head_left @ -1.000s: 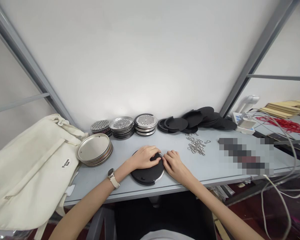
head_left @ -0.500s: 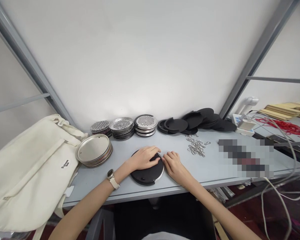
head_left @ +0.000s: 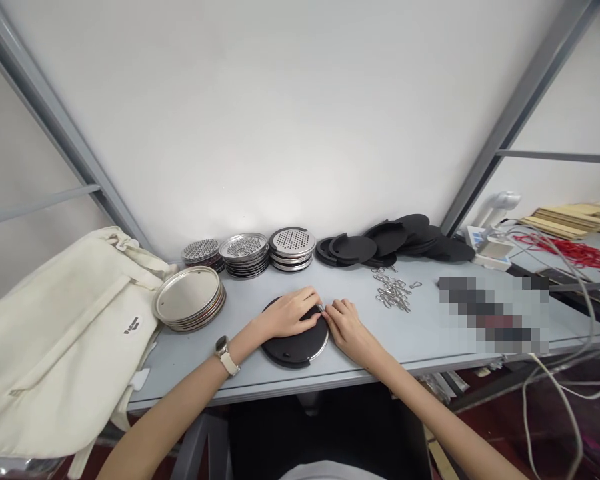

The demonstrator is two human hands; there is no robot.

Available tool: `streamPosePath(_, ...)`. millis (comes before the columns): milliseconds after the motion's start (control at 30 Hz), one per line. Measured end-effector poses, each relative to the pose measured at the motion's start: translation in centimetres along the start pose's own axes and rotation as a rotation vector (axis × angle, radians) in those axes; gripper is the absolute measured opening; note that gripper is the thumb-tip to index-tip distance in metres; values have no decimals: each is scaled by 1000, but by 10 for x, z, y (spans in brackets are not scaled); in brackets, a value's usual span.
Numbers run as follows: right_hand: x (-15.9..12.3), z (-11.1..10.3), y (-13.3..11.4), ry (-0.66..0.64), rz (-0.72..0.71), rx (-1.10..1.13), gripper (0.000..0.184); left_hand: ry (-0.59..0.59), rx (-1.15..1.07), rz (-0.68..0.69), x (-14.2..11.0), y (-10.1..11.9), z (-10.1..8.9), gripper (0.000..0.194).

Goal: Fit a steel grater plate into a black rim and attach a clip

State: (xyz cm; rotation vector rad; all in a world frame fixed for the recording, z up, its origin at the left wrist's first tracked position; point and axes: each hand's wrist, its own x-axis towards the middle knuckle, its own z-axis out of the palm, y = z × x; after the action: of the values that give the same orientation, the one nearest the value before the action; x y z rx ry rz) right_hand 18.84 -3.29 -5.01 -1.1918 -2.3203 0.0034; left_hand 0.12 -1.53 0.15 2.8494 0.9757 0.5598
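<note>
Presumably feels stiff, light, slippery: hold black disc (head_left: 300, 348) by the rim, under clasping fingers of left hand (head_left: 293, 312), beside fingertips of right hand (head_left: 347, 327) pinching metal clip (head_left: 321, 309).

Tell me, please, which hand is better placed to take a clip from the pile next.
Right, I would say: the right hand is nearer the clips, on its own side. The left hand is farther, lying over the disc.
</note>
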Motion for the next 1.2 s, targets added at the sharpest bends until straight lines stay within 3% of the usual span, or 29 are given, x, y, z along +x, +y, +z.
streamPosePath(233, -2, -1, 0, -9, -3, -1, 23, 15, -83, 66, 0, -1, 1, 15)
streamPosePath(500, -4, -3, -3, -19, -5, 4, 24, 55, -241, 4, -1, -4, 4, 16)
streamPosePath(1200, -3, -6, -5, 22, -26, 8, 26, 43, -398, -66, -1, -7, 3, 17)
